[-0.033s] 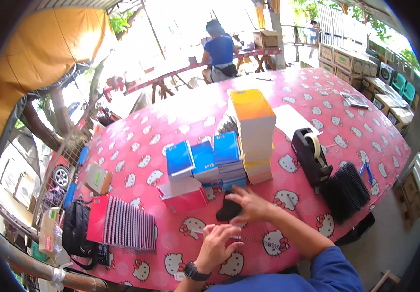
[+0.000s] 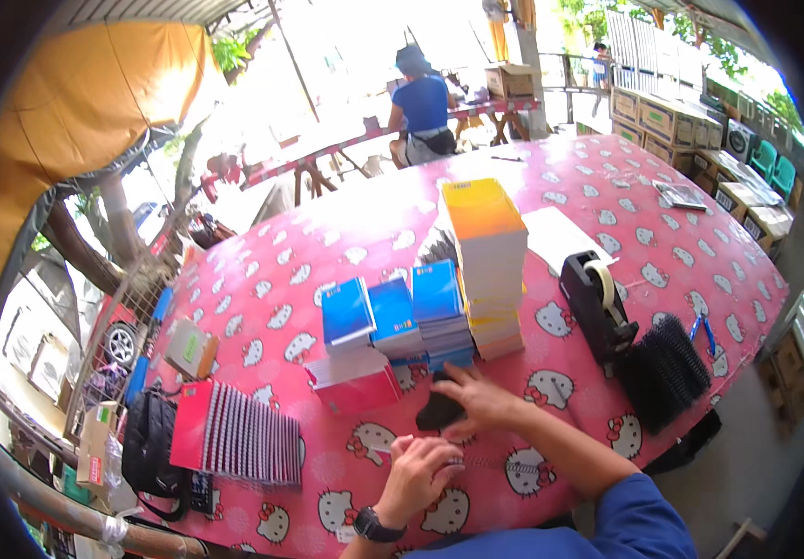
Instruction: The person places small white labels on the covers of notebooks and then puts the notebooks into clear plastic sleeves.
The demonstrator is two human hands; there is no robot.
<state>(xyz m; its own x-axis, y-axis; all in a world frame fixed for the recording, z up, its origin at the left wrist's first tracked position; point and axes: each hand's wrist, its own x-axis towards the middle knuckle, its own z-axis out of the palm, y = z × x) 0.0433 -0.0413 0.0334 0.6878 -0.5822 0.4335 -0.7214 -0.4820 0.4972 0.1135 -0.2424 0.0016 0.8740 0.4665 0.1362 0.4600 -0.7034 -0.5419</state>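
My right hand (image 2: 487,402) reaches over a small black object (image 2: 439,410) on the table, its fingers at the far edge and its thumb at the near edge. What kind of object it is does not show. Closer to me, my left hand (image 2: 416,473), with a dark watch on the wrist, is closed with bent fingers; whatever is in them is hidden. A thin wire-like coil (image 2: 484,462) lies faintly beside its fingertips. Just beyond my hands stand stacks of blue-covered books (image 2: 437,291), a pink-covered stack (image 2: 357,384) and a tall yellow-topped stack (image 2: 484,207).
Spiral-bound red notebooks (image 2: 234,433) lie at left beside a black bag (image 2: 152,443). To the right are a tape dispenser (image 2: 595,312), a heap of black coils (image 2: 664,373) and blue-handled pliers (image 2: 702,334). Across the pink patterned table (image 2: 327,252), a person (image 2: 422,107) sits at another table.
The whole view has shifted slightly. The fingers of my left hand have curled in more tightly. My right hand stays at the black object.
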